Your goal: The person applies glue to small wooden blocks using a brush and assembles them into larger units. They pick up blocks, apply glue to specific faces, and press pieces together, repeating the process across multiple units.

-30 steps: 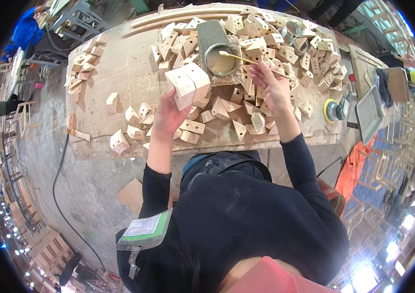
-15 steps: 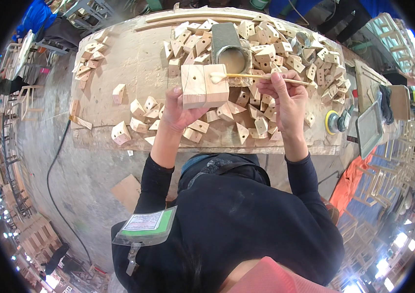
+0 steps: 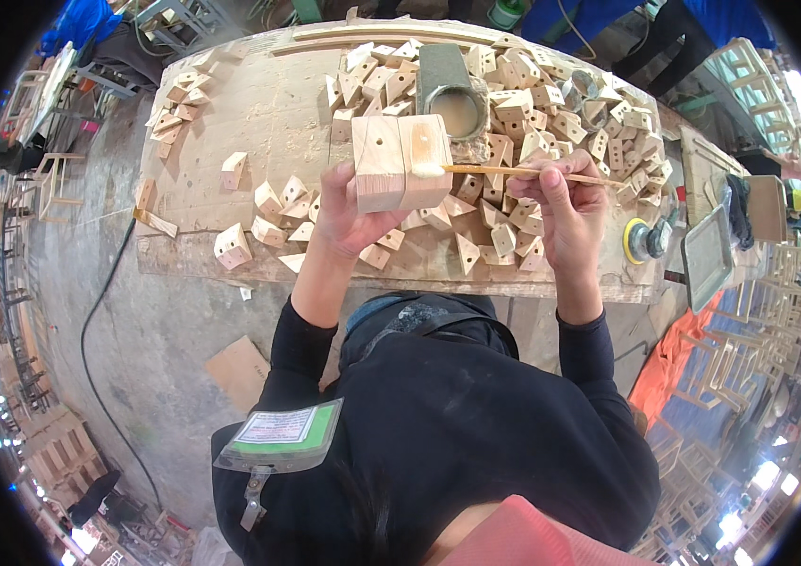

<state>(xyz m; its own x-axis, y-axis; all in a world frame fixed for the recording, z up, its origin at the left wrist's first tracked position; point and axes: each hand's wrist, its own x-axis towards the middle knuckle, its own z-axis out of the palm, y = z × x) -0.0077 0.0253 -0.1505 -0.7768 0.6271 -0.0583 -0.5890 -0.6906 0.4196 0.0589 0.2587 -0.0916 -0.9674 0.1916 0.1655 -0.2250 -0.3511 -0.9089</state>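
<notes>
My left hand [image 3: 349, 226] is closed round two pale wooden blocks [image 3: 379, 160] pressed side by side, one with a small drilled hole in its upper face. Between the fingers of my right hand [image 3: 566, 203] is pinched a thin wooden stick [image 3: 495, 171], pointing left. Its tip carries a creamy, glue-like paste and touches the near edge of the right-hand block. A wet yellowish smear [image 3: 422, 141] covers part of that block's top. Just beyond stands a dark container [image 3: 443, 68] with a round opening and tan liquid inside.
Drilled wooden blocks [image 3: 523, 99] are heaped round the container on the wooden table [image 3: 259, 104], with a smaller group [image 3: 179, 104] at the far left. A yellow-rimmed sander [image 3: 641, 241] and a grey tray [image 3: 710, 253] sit at the right. A black cable [image 3: 89, 330] crosses the floor.
The stick's tip has moved from the block's upper face toward its near edge, leaving a wet smear behind. My right hand has shifted slightly right and nearer.
</notes>
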